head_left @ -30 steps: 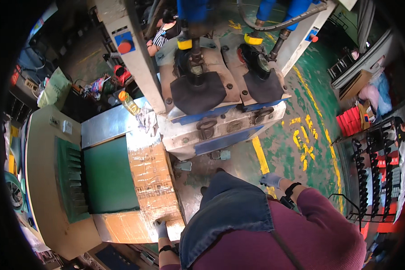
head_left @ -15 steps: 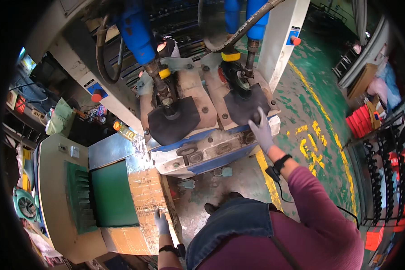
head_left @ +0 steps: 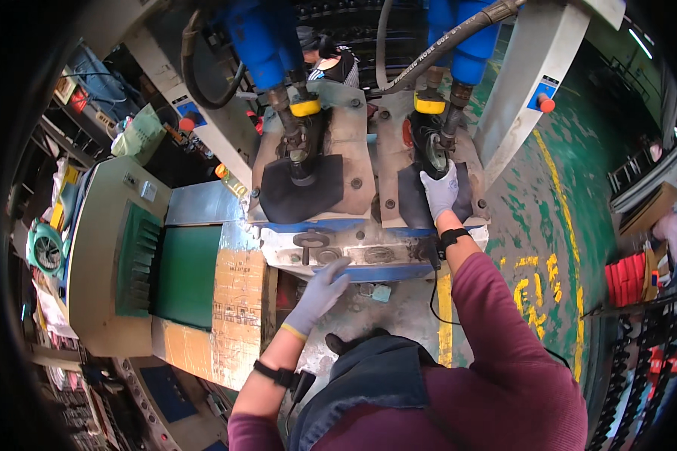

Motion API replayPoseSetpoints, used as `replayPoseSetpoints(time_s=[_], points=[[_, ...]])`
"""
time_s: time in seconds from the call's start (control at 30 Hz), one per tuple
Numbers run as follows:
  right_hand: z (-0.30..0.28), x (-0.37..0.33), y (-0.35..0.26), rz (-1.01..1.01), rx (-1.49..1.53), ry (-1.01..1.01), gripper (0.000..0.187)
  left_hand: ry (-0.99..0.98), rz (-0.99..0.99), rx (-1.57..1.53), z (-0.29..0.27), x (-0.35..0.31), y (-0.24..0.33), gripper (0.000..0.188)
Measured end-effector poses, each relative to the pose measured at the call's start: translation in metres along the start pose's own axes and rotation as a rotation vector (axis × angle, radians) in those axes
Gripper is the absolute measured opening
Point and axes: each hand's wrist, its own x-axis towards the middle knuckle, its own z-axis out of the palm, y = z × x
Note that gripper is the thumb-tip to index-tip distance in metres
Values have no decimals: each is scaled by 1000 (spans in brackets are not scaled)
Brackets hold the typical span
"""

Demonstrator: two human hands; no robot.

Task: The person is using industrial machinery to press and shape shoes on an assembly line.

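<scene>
At the right station of a two-station press, my gloved right hand (head_left: 441, 191) closes around the near end of a black shoe (head_left: 432, 143). The shoe sits below a metal press rod (head_left: 454, 119) and a yellow block (head_left: 429, 103). A black pad (head_left: 414, 197) lies under that hand. My gloved left hand (head_left: 322, 296) is in the air in front of the machine's front edge (head_left: 353, 254), fingers extended and nothing held. At the left station a second rod stands over another black pad (head_left: 312, 192), with a dark shoe (head_left: 316, 135) partly hidden behind it.
Red push buttons (head_left: 546, 104) sit on the side posts. To the left is a beige machine (head_left: 113, 255) with a green belt (head_left: 188, 274) and a cardboard-covered ledge (head_left: 237, 316). Another person (head_left: 337, 64) is behind the press. Black hoses (head_left: 429, 49) hang overhead.
My right hand has moved from the right pad's front corner onto the shoe. My left hand has risen from beside the cardboard toward the press front. The view has shifted.
</scene>
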Motion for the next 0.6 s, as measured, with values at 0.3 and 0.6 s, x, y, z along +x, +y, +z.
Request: replayPoseSetpoints(time_s=[0.3,0.6], points=[[-60,-91,-8,-84,37,-25,81,116,-96,-710,119,149,33,94],[-119,-179,-2,4,586,-308,50,224,-496,-199,173,145,111,134]])
